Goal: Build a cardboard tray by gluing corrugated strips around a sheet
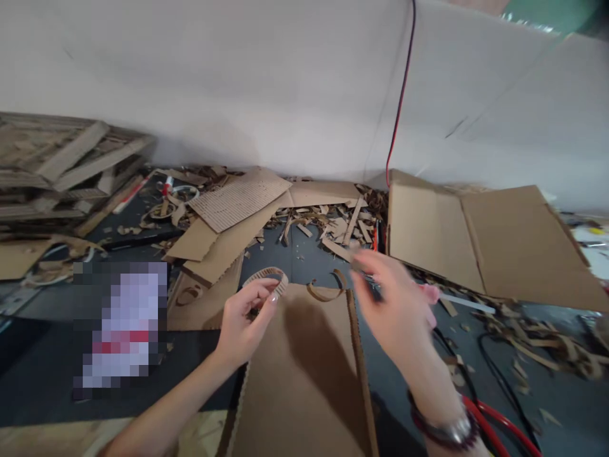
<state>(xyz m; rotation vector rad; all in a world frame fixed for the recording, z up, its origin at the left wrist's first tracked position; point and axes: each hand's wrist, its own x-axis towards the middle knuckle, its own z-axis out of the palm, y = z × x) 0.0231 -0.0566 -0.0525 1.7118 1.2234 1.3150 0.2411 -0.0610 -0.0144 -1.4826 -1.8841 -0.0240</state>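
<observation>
My left hand (250,317) pinches a curled strip of corrugated cardboard (266,274) between thumb and fingers, above the far end of a flat cardboard piece (304,381). Another curled cardboard strip (328,293) rests at that piece's far edge. My right hand (392,298) is raised to the right of the piece, smeared by motion, and I cannot make out whether its fingers hold anything. Partly hidden behind it is a pink glue gun (429,295) with a whitish glue stick (469,304) sticking out.
Cardboard sheets (242,200) and scraps (337,228) lie towards the wall. An opened cardboard box (523,241) stands at right, near curled offcuts (566,349) and a red-handled tool (504,422). Cardboard pieces (71,165) are stacked at left, behind a pixelated object (126,324).
</observation>
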